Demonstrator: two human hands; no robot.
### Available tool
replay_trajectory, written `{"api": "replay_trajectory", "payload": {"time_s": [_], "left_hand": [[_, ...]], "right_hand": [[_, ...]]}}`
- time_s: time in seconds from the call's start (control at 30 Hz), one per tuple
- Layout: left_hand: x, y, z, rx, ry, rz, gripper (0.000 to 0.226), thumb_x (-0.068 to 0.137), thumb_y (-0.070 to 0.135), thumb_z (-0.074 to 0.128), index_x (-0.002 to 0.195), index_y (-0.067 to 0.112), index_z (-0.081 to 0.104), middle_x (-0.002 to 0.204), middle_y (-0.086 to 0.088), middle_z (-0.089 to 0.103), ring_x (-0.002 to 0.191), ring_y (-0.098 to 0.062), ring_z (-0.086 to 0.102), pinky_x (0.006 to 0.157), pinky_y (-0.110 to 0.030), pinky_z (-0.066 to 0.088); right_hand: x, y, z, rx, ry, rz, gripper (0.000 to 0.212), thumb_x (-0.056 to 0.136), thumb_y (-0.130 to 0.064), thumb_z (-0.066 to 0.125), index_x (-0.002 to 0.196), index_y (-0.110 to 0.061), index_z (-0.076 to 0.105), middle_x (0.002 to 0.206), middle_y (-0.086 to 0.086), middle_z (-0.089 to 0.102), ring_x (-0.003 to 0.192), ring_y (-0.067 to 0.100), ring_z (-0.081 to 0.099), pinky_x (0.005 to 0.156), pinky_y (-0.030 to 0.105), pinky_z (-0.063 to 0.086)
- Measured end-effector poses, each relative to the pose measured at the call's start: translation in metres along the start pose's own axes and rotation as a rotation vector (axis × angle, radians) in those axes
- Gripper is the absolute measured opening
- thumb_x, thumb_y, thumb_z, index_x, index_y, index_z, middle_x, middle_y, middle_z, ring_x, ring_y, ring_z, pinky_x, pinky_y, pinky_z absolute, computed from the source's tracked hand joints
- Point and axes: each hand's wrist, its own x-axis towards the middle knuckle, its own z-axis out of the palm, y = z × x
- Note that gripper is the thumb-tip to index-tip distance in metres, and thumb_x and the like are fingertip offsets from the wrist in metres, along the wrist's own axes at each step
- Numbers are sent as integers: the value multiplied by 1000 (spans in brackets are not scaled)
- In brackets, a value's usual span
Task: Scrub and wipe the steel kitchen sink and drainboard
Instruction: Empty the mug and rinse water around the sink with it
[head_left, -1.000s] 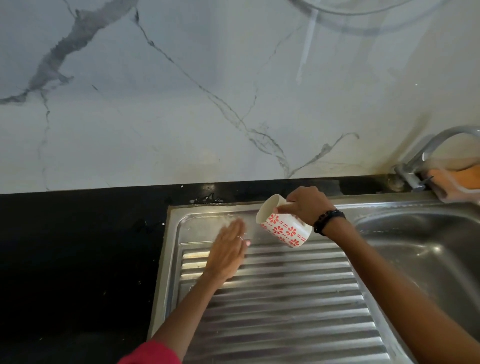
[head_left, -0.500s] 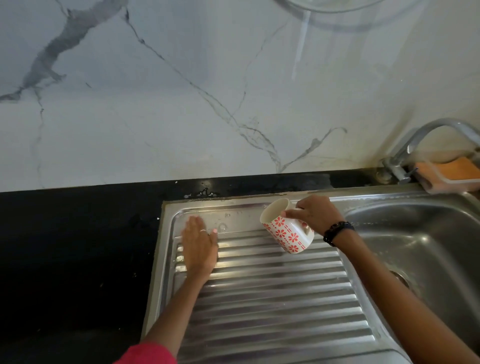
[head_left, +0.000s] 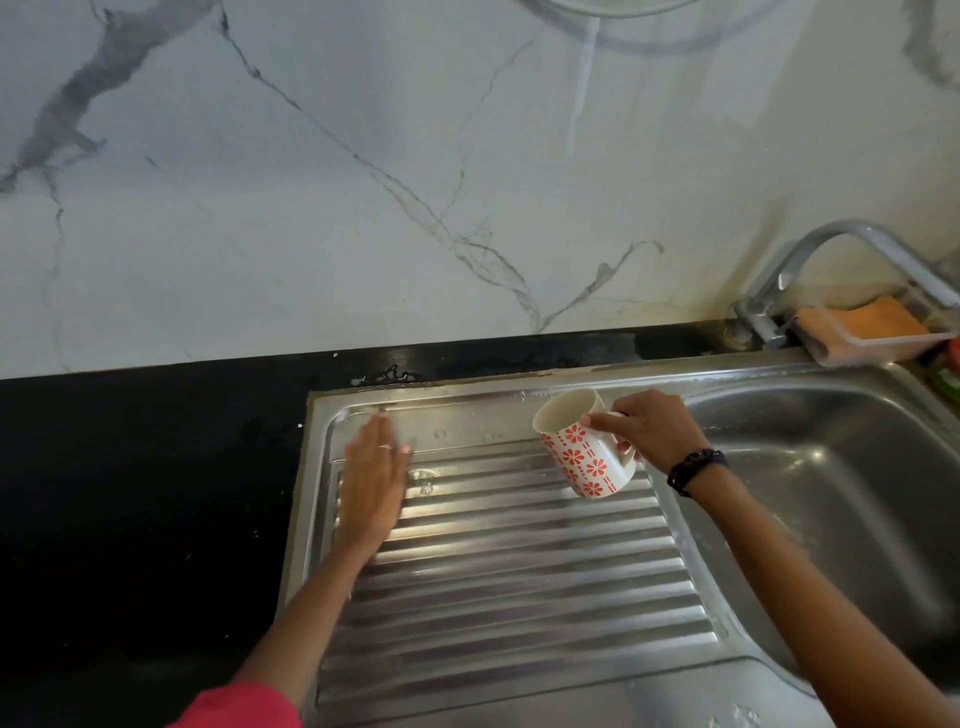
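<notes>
so, rinse step by the look of it: right hand (head_left: 649, 436) grips tilted mug (head_left: 584, 449) over the drainboard (head_left: 519, 571), left hand (head_left: 371, 483) flat, fingers straight, rubbing its far-left corner. next: likely sweep toward sink (head_left: 831, 493).

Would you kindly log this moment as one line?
left hand flat on drainboard | right hand holds tilted mug
</notes>
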Motion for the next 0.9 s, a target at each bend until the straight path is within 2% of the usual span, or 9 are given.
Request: {"api": "replay_trajectory", "payload": {"time_s": [0.07,0.23,0.33,0.47,0.53,0.63,0.73,0.8,0.9], "left_hand": [[2,-19,-7,112,39,-90,60,99,42,20,146,4,19,154,-12,17,143,-23,14,116,-42,19],[9,-1,16,295,-47,-248,64,99,43,19,147,1,8,155,-18,5,144,-28,3,118,-41,6],[20,22,33,266,-155,-19,67,95,48,8,148,7,14,155,-12,10,144,-23,8,118,-39,11],[24,71,52,150,-316,284,82,83,64,-18,148,16,-6,156,-1,-6,144,-13,-3,115,-24,-6],[29,76,57,97,-179,221,72,92,57,-5,149,13,0,157,-4,3,144,-15,2,115,-23,-4],[38,57,49,211,109,-169,70,98,48,11,147,0,7,155,-17,3,144,-27,2,118,-40,4],[39,43,42,223,38,-470,72,99,47,18,145,-5,1,153,-24,0,143,-34,0,116,-42,-2],[37,49,49,234,27,-451,71,98,46,21,145,-4,3,153,-24,2,143,-34,2,116,-41,1],[35,78,74,243,4,-287,64,98,43,23,143,-3,22,153,-20,14,142,-31,14,117,-39,10]], "right_hand": [[-3,1,1,31,5,13,34,86,-38,60,58,-20,51,57,-6,54,51,5,51,55,15,42],[-7,7,-2,25,-17,41,35,87,-36,59,58,-20,49,57,-7,52,51,4,50,55,14,41],[-7,15,-5,11,-24,59,34,88,-36,59,60,-18,51,58,-6,54,51,5,51,54,13,40],[-6,25,-10,-5,-32,61,32,88,-35,59,78,-5,64,66,-1,59,51,4,52,55,14,42],[-2,32,-15,-20,-29,64,32,88,-35,58,75,-6,63,61,-4,56,50,3,50,54,12,40],[5,36,-27,-82,-37,53,36,88,-38,57,61,-16,52,63,-2,57,51,5,51,53,12,39],[14,33,-36,-159,-82,21,38,88,-40,57,65,-10,57,76,11,65,61,15,55,61,21,45],[20,31,-39,-225,-104,-8,40,87,-43,57,65,-10,57,77,12,65,63,15,54,63,24,46],[27,33,-41,-320,-128,-20,40,88,-45,56,63,-14,53,71,4,57,54,8,46,51,15,35]]}}
